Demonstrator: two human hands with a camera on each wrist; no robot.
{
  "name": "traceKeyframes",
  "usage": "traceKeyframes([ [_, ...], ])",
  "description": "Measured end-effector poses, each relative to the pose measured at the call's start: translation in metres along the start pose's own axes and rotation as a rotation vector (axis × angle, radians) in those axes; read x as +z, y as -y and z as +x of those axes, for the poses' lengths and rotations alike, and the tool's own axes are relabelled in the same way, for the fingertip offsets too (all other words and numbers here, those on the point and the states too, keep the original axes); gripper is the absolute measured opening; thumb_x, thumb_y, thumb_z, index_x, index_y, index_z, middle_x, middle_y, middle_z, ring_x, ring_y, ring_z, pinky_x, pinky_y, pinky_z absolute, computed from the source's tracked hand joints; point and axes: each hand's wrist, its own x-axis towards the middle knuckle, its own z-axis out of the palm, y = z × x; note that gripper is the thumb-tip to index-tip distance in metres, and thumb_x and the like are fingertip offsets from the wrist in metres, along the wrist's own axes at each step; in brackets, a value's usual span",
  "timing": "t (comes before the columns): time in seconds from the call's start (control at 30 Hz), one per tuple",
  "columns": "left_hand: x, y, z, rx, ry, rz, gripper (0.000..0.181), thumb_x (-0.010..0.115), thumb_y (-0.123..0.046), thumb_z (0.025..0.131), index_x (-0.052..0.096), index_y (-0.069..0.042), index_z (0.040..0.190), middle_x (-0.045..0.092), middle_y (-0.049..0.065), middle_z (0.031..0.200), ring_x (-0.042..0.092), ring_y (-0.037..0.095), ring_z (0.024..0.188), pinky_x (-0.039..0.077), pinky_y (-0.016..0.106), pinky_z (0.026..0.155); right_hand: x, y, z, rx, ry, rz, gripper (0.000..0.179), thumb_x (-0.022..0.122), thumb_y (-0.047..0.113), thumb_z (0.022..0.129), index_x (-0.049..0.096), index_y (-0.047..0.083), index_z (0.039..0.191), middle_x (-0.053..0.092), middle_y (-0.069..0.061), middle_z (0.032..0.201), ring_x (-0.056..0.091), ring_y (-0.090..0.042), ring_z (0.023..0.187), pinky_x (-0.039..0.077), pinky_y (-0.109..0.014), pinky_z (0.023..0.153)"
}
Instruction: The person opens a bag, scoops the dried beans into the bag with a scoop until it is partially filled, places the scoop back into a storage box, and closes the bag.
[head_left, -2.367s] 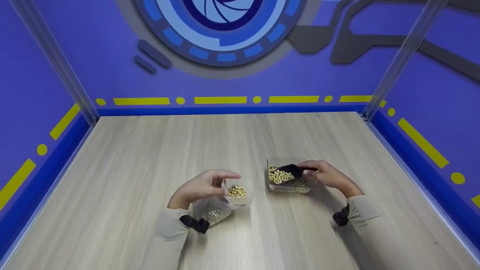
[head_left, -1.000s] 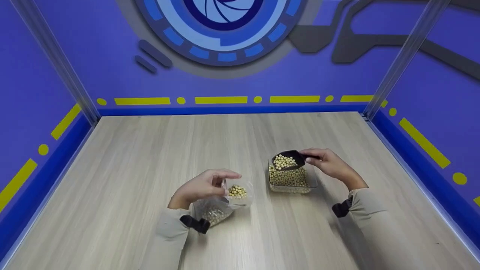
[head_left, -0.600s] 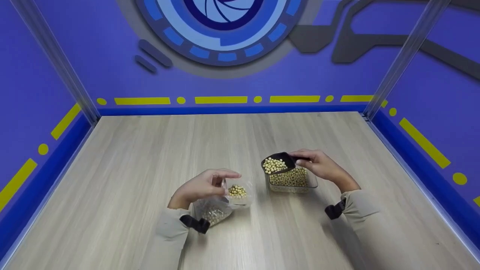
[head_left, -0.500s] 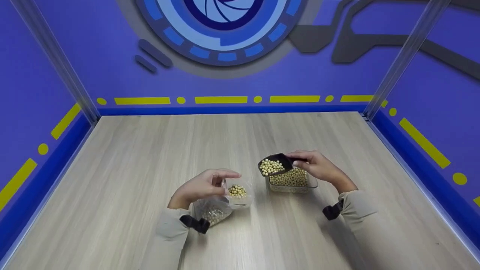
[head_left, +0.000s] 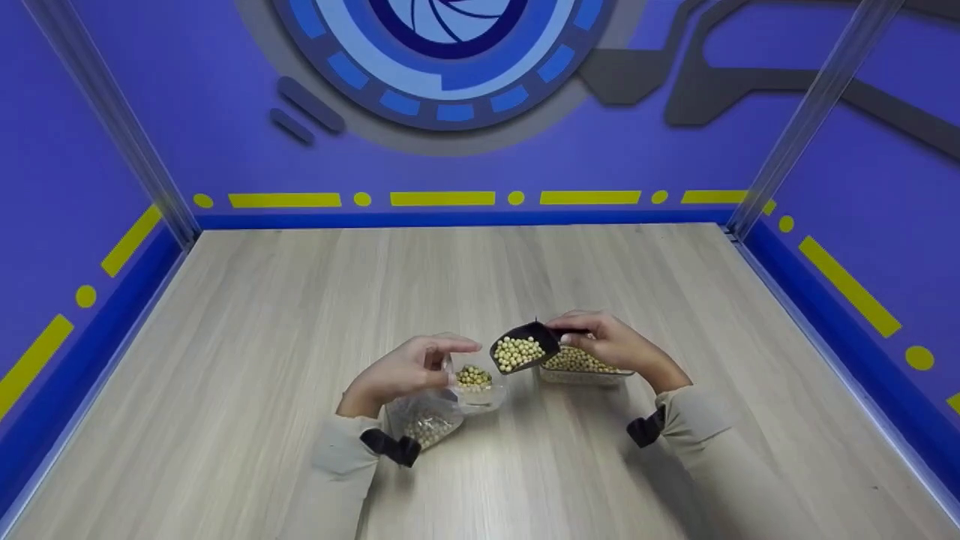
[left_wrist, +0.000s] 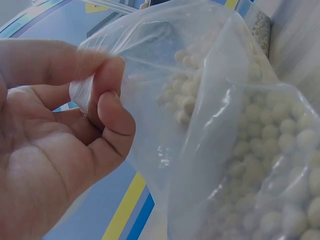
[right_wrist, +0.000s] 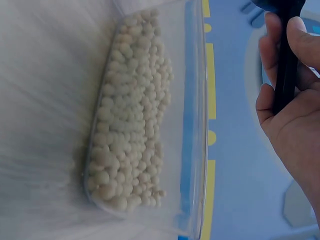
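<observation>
My right hand (head_left: 611, 345) grips the handle of a black scoop (head_left: 541, 342), which carries pale yellow soybeans (head_left: 517, 352). The scoop's tip hangs beside the mouth of a clear plastic bag (head_left: 431, 426), held by the rim in my left hand (head_left: 401, 373). Soybeans show through the bag's wall in the left wrist view, where thumb and fingers pinch its edge (left_wrist: 100, 75). Behind and below the scoop stands a clear rectangular container (head_left: 589, 379) of soybeans. In the right wrist view the handle (right_wrist: 286, 75) lies between thumb and fingers; most of the scoop's bowl is cut off.
Everything stands on a light wood table (head_left: 337, 285). A blue-purple wall (head_left: 225, 150) with yellow marks closes the back and both sides. Black wrist bands (head_left: 391, 448) sit on the sleeves.
The scoop rose out of the container with soybeans and moved left, then lower, to the bag's mouth. My left hand and the bag stayed in place.
</observation>
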Motion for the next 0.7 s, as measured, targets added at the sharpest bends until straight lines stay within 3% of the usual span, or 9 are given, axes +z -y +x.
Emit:
traceKeyframes([
  [0.2, 0.002, 0.0, 0.001, -0.009, -0.004, -0.009, 0.052, 0.055, 0.007, 0.083, 0.049, 0.007, 0.136, 0.054, 0.019, 0.094, 0.047, 0.003, 0.07, 0.046, 0.017, 0.068, 0.005, 0.005, 0.005, -0.004, 0.029, -0.028, 0.03, 0.059, 0.009, 0.093, 0.066, -0.001, 0.12, 0.066, -0.017, 0.119, 0.06, -0.032, 0.113, 0.048, -0.037, 0.096],
  [0.47, 0.002, 0.001, 0.001, -0.009, -0.015, 0.003, 0.053, 0.054, 0.009, 0.082, 0.051, 0.005, 0.135, 0.051, 0.007, 0.089, 0.042, 0.005, 0.068, 0.045, 0.018, 0.066, 0.011, 0.008, 0.011, -0.101, 0.062, -0.047, 0.028, 0.058, 0.005, 0.093, 0.066, -0.003, 0.119, 0.068, -0.017, 0.114, 0.062, -0.032, 0.108, 0.05, -0.04, 0.093],
  [0.57, 0.002, 0.0, 0.002, -0.007, -0.016, 0.0, 0.054, 0.052, 0.01, 0.081, 0.051, 0.005, 0.134, 0.053, 0.01, 0.093, 0.042, 0.005, 0.068, 0.045, 0.018, 0.067, 0.012, 0.01, 0.012, -0.11, 0.074, -0.075, 0.028, 0.058, 0.004, 0.093, 0.066, -0.002, 0.119, 0.068, -0.016, 0.114, 0.063, -0.031, 0.107, 0.05, -0.04, 0.092],
  [0.7, 0.002, 0.0, 0.002, 0.004, -0.019, 0.006, 0.054, 0.053, 0.01, 0.08, 0.052, 0.006, 0.134, 0.056, 0.021, 0.114, 0.042, 0.005, 0.07, 0.044, 0.018, 0.068, 0.013, 0.017, 0.013, -0.108, 0.091, -0.128, 0.029, 0.059, 0.004, 0.092, 0.066, -0.001, 0.12, 0.069, -0.014, 0.112, 0.063, -0.029, 0.105, 0.05, -0.04, 0.09],
])
